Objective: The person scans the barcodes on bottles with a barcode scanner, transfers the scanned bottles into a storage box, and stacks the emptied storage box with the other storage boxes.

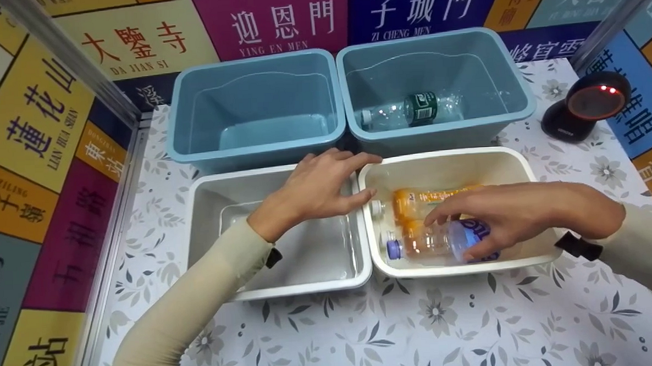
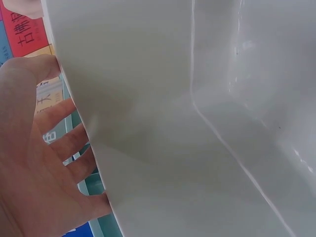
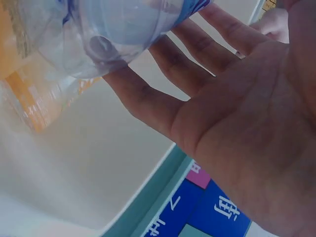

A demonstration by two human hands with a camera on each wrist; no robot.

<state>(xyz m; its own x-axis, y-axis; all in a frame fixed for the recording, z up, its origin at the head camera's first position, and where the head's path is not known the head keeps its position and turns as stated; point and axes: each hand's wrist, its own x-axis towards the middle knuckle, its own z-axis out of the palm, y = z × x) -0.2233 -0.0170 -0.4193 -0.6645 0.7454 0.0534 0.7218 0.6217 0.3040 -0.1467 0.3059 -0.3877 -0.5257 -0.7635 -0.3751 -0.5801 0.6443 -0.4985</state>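
My right hand [image 1: 506,211] is spread over a clear bottle with a purple-blue cap [image 1: 395,250] and blue label, lying in the right white bin [image 1: 452,169]. In the right wrist view, its long straight fingers [image 3: 185,64] reach the bottle [image 3: 113,34]. Behind it lies an orange-labelled bottle [image 1: 407,204] with a white cap. My left hand [image 1: 318,186] lies across the adjoining rims of the two white bins, fingers extended and thumb apart. In the left wrist view, its fingertips pass behind the left white bin's wall [image 2: 123,98].
Two blue bins stand behind: the left blue bin [image 1: 256,106] shows a bare floor, and the right blue bin [image 1: 437,73] holds a green-labelled clear bottle [image 1: 422,108]. A black scanner-like device [image 1: 584,105] with red lights stands at the right. Sign-covered walls surround the flower-patterned tabletop [image 1: 436,321].
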